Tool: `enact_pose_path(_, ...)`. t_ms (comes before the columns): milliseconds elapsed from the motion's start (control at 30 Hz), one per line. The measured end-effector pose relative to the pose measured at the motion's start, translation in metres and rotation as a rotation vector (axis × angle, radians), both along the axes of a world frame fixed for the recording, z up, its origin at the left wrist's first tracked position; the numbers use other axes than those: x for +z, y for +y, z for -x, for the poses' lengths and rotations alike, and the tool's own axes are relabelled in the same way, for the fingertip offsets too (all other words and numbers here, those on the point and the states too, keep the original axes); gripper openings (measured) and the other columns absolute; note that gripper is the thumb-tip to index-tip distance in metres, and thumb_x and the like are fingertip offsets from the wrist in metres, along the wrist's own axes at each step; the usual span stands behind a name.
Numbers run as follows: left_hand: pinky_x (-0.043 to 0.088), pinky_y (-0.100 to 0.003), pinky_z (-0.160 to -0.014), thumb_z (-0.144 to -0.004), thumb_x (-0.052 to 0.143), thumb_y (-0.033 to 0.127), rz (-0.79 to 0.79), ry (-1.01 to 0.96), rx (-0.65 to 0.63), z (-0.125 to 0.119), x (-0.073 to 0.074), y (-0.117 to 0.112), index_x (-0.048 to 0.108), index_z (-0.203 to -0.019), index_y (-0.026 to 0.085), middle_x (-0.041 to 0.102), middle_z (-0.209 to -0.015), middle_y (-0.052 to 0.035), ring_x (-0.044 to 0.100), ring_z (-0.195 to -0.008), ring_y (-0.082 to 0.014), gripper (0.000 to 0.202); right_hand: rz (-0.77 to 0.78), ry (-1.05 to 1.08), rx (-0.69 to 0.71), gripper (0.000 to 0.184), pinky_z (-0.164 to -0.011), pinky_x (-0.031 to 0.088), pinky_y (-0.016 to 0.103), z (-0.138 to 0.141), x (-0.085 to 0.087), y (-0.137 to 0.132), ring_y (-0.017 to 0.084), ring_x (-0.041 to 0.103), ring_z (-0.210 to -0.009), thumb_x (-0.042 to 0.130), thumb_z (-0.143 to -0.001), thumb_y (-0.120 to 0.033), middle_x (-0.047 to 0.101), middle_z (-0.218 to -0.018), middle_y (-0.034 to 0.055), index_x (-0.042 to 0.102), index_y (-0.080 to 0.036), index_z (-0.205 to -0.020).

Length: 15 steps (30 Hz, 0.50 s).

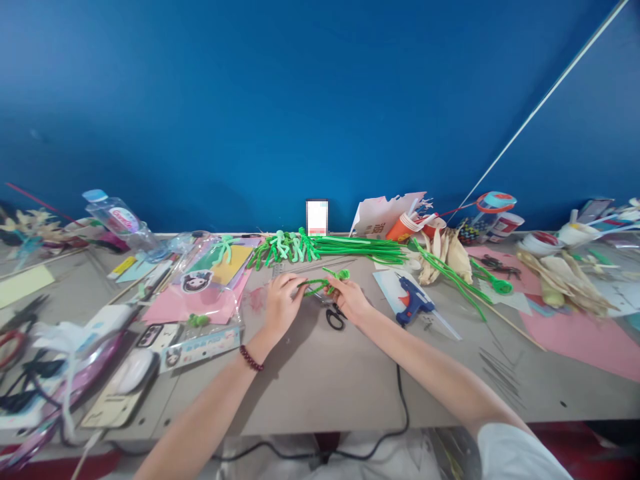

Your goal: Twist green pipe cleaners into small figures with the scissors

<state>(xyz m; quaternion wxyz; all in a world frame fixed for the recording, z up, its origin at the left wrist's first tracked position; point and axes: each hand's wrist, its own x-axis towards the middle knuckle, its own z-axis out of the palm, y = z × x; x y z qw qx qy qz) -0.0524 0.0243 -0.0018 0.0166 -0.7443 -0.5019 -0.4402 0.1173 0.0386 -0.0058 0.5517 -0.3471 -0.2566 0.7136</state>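
Observation:
A green pipe cleaner is stretched in a loop between my two hands above the middle of the table. My left hand pinches its left end, with a dark bead bracelet at the wrist. At the other end, my right hand is closed on it, near a curled green clump. Black-handled scissors lie under the right hand, partly covered by it. Behind the hands lie a bundle of straight green pipe cleaners and several bent pale-green pieces.
A blue glue gun lies right of the hands, its cord running over the front edge. Plastic-wrapped coloured paper, a phone and a bottle are on the left. Dried husks and pink paper lie right.

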Motion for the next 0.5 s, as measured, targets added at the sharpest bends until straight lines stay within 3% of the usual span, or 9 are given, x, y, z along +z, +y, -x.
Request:
enact_pose_path(333,0.045,-0.03,-0.079,-0.081,0.057,0.027,0.123,-0.195,0.003,-0.003,0.005,-0.005,0.069,-0.076,0.022,0.068,-0.081,-0.0031,0.062,-0.081,-0.0175,0.014,0.003,-0.008,-0.038,0.028,-0.056,0.049,0.023,0.0,0.002,0.001,0.01,0.058,-0.055,0.084,-0.051,-0.028,0.061,-0.058,-0.0008,0.065,-0.013,-0.064)
enact_pose_path(500,0.046,-0.029,-0.078,-0.081,0.054,0.031,0.239,-0.32,-0.093,-0.003,0.01,-0.005,0.069,-0.077,0.023,0.067,-0.084,-0.0041,0.061,-0.083,-0.0183,0.017,0.036,-0.06,-0.033,0.027,-0.056,0.049,0.023,-0.006,0.004,0.004,0.01,0.057,-0.055,0.083,-0.054,-0.028,0.061,-0.059,-0.0009,0.064,-0.013,-0.066)
